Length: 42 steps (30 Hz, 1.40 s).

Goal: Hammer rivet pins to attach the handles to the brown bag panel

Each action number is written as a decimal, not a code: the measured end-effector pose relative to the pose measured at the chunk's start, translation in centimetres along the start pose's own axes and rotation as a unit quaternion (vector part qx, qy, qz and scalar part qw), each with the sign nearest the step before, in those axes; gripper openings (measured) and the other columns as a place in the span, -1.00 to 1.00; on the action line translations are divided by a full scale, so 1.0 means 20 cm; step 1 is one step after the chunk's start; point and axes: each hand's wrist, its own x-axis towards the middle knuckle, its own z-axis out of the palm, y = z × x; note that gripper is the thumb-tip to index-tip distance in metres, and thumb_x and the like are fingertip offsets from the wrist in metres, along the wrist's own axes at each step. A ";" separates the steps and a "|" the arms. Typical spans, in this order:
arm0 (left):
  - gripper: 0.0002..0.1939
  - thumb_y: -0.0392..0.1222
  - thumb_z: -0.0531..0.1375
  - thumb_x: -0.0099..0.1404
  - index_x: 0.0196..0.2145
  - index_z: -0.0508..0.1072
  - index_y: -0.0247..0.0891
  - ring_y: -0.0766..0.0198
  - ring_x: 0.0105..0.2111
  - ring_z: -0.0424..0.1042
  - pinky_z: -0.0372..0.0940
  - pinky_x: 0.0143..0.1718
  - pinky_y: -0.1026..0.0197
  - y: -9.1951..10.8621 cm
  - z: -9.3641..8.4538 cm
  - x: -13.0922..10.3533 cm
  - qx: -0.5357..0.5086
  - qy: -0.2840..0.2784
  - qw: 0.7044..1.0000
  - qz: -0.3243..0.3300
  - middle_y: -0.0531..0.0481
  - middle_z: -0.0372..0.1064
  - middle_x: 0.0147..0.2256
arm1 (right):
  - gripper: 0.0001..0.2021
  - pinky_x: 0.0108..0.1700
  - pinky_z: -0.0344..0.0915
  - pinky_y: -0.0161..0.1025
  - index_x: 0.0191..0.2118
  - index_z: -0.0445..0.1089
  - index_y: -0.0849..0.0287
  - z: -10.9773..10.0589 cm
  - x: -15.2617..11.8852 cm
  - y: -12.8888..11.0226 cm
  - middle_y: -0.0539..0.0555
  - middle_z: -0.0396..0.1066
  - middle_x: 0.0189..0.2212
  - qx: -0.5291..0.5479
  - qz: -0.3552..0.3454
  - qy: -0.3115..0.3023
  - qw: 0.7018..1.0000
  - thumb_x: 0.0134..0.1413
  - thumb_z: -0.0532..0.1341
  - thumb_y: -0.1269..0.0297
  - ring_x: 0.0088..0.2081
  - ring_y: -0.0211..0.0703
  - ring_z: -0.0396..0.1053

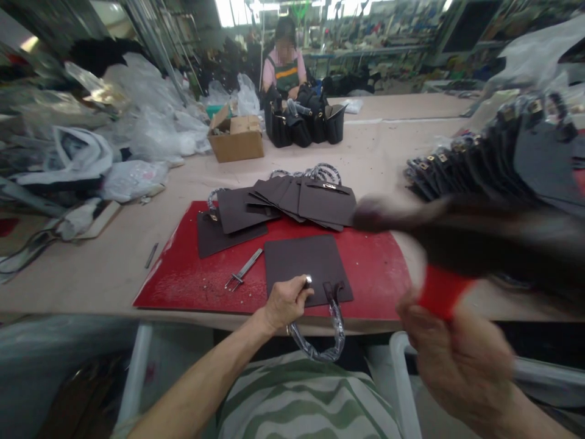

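My left hand (286,302) is closed around a small metal punch or stud at the near edge of a dark brown leather panel (304,262), which lies on a red cutting mat (183,280). The panel's plastic-wrapped handle (336,338) hangs over the table's front edge. My right hand (457,360) is raised at the lower right, gripping the red handle of a dark-headed mallet (439,222) that is blurred with motion. A metal pronged tool (242,271) lies on the mat left of the panel.
Several more leather panels (292,204) are fanned at the mat's far side. A long stack of panels with buckles (493,158) sits at right. A cardboard box (237,137), plastic bags (146,122) and black bags (304,122) lie further back, where another person (283,61) sits.
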 end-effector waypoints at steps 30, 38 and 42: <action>-0.88 -0.30 0.19 0.35 -0.16 0.48 -0.26 0.26 -0.22 0.54 0.43 -0.14 0.26 0.00 -0.08 -0.05 -0.095 0.018 0.992 -0.080 -0.06 0.54 -0.23 | -0.70 -0.41 0.07 -0.25 -0.33 0.22 0.12 0.68 0.13 0.43 0.03 0.36 -0.45 -0.024 0.333 -0.165 0.928 0.06 0.35 0.13 -0.40 -0.09 0.31; -0.88 -0.33 0.21 0.32 -0.18 0.51 -0.25 0.25 -0.23 0.57 0.46 -0.16 0.28 -0.05 -0.17 -0.06 -0.090 0.007 0.991 -0.101 -0.05 0.57 -0.25 | -0.71 -0.41 0.14 -0.25 -0.32 0.22 0.11 0.70 0.10 0.32 -0.03 0.36 -0.49 0.061 0.407 -0.165 0.896 -0.01 0.37 0.18 -0.44 -0.12 0.33; -0.88 -0.33 0.23 0.31 -0.18 0.51 -0.25 0.25 -0.21 0.58 0.47 -0.14 0.28 -0.05 -0.17 -0.06 -0.101 0.014 0.990 -0.093 -0.05 0.58 -0.25 | -0.71 -0.40 0.16 -0.23 -0.32 0.25 0.11 0.71 0.10 0.34 -0.02 0.38 -0.48 0.073 0.411 -0.155 0.895 -0.05 0.37 0.16 -0.43 -0.11 0.35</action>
